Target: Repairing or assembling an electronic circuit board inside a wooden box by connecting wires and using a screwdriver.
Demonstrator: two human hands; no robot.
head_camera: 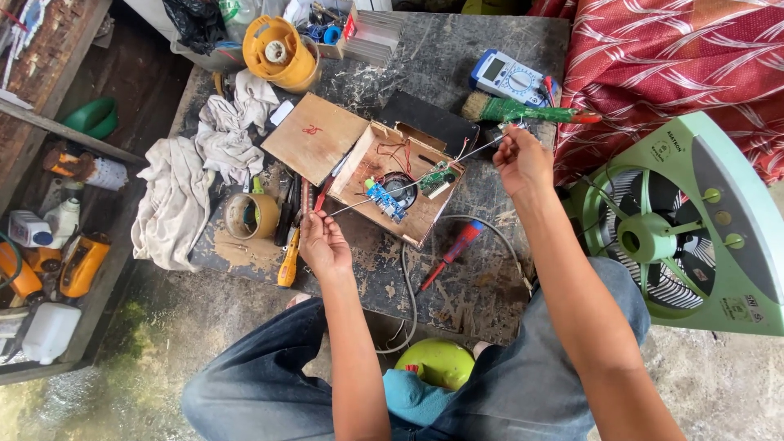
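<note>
A small open wooden box (412,229) lies on the dark work table (482,286), holding a blue circuit board (385,200), a green circuit board (439,177), a round speaker and red wires. My left hand (322,241) pinches one end of a thin wire at the box's left side. My right hand (521,157) pinches the other end up at the right, so the thin wire (408,181) stretches taut over the box.
A red-handled screwdriver (453,251), yellow screwdriver (287,263), tape roll (251,216), rags (200,163), multimeter (510,77), green-handled brush (523,110) and yellow gas canister (279,51) lie on the table. A green box fan (686,229) stands at the right. Bottles fill a shelf (49,269) at the left.
</note>
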